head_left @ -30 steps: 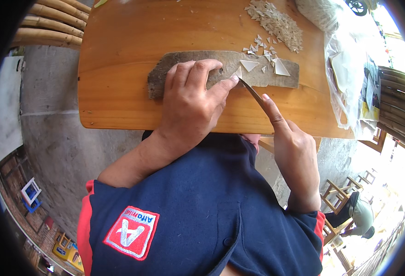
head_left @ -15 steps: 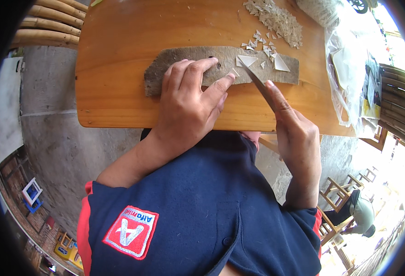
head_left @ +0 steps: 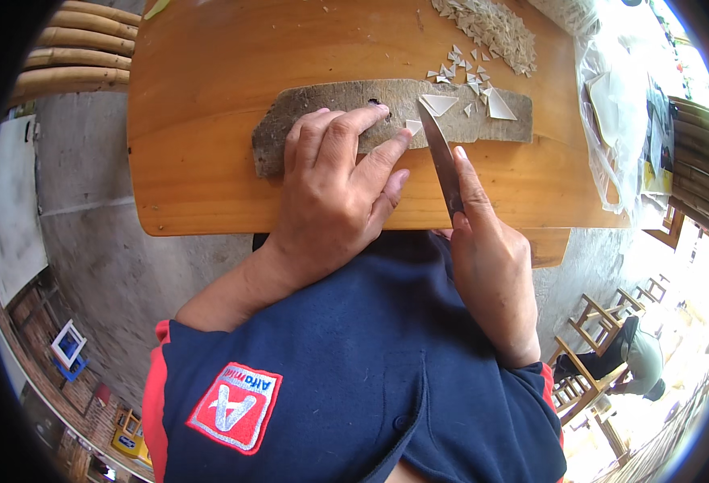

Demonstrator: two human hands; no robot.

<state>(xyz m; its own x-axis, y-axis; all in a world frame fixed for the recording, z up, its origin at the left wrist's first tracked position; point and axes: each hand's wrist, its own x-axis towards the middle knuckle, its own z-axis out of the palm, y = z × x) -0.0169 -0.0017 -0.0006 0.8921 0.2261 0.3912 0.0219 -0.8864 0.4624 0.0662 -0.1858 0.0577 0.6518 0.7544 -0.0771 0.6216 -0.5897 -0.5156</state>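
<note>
Head view: right hand (head_left: 490, 253) is gripping knife (head_left: 441, 157), blade crossing board (head_left: 401, 95), tip sitting at left end of triangle (head_left: 441, 104), can't quite tell if touching. Left hand (head_left: 334, 181) is resting on board, fingers loose and unclenched, one fingertip touching chip (head_left: 415, 126) near board's front edge. Board is lying on table (head_left: 201, 153), chip pile (head_left: 495, 36) sitting past its right half

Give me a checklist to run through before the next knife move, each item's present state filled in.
1. Knife gripped in the right hand: ok.
2. Left hand apart from the knife: ok, though the index fingertip is close.
3. Weathered wooden board lying on the wooden table: ok.
4. Board clear of loose bits: not ok; white triangular pieces lie toward its right end.
5. Knife edge sharp: cannot tell.
</note>
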